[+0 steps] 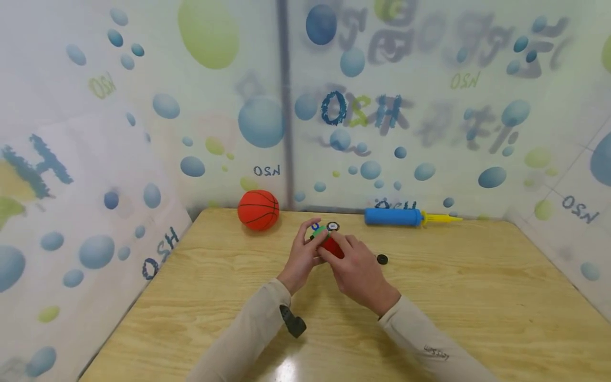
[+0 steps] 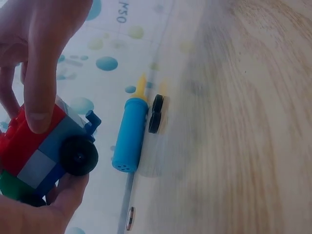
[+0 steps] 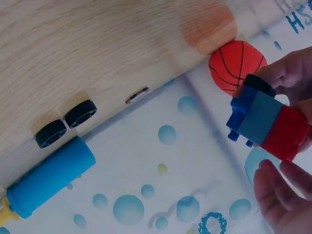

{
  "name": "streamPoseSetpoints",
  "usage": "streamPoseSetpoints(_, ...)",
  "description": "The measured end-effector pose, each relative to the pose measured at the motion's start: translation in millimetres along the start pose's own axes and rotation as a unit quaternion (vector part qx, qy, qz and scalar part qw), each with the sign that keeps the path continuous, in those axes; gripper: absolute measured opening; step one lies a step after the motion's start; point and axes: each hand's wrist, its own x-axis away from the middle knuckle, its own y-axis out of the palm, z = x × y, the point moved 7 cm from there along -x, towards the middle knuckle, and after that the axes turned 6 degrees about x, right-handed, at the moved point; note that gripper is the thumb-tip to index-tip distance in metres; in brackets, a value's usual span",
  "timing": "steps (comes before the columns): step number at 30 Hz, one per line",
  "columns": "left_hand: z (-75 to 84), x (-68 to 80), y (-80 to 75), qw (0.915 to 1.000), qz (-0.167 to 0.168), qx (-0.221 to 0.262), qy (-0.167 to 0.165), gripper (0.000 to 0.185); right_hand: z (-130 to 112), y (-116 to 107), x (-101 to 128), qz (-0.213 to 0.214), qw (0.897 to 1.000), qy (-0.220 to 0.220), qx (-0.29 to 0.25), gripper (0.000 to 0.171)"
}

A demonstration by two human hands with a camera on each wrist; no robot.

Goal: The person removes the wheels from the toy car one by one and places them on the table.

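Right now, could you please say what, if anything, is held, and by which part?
A toy block vehicle: the right hand grips its red part, while the left hand holds it by the wheeled blue end.

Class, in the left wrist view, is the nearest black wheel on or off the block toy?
On: the black wheel sits against the blue side of the block toy; how firmly, cannot tell.

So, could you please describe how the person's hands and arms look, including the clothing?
The left hand and right hand wear no gloves. The long sleeves are pale beige. A dark strap-like piece sits by the left cuff, and small dark lettering marks the right sleeve.
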Motion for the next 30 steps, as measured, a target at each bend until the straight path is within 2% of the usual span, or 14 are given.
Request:
streamPoseSetpoints(6, -2.6, -0.6, -0.2, 1.0000, 0.000, -0.005, 0.003, 0.043, 2.3, 4.9, 2.8, 0.000, 1.000, -0.004, -0.018, 0.044)
streamPoseSetpoints(12, -6.1, -0.8, -1.3, 0.9998, -0.003, -0.014, -0.010, 0.043, 10.2, 5.6, 5.3, 0.011, 0.995, 0.018, -0.094, 0.043)
streamPoseSetpoints(14, -7.1, 0.0, -2.5, 0.9997, -0.003, -0.020, -0.016, 0.045, 16.3, 7.7, 6.7, 0.010, 0.989, 0.046, -0.137, 0.043)
streamPoseSetpoints(17, -7.1, 2.0, -3.6, 0.9991, -0.005, -0.036, -0.021, 0.049, 28.1, 10.8, 8.9, 0.004, 0.970, 0.108, -0.220, 0.042)
streamPoseSetpoints(20, -7.5, 4.1, -3.8, 0.9981, -0.006, -0.056, -0.025, 0.051, 40.7, 15.5, 13.2, -0.011, 0.937, 0.176, -0.303, 0.042)
streamPoseSetpoints(23, -7.1, 6.1, -3.5, 0.9971, -0.006, -0.073, -0.018, 0.052, 53.5, 23.6, 19.6, -0.036, 0.890, 0.245, -0.382, 0.038)
streamPoseSetpoints(25, -4.9, 7.7, -2.9, 0.9968, -0.004, -0.080, -0.008, 0.052, 61.2, 30.4, 24.4, -0.060, 0.850, 0.288, -0.437, 0.038)
streamPoseSetpoints(27, 0.0, 9.3, -3.2, 0.9953, 0.002, -0.096, 0.011, 0.051, 67.2, 37.2, 28.1, -0.084, 0.804, 0.324, -0.492, 0.038)
streamPoseSetpoints(28, 3.8, 10.2, -3.7, 0.9936, 0.007, -0.110, 0.026, 0.051, 69.3, 39.9, 29.7, -0.096, 0.779, 0.337, -0.520, 0.039)
streamPoseSetpoints(30, 12.1, 12.0, -6.1, 0.9873, 0.023, -0.146, 0.058, 0.047, 71.9, 44.3, 32.4, -0.123, 0.739, 0.353, -0.560, 0.040)
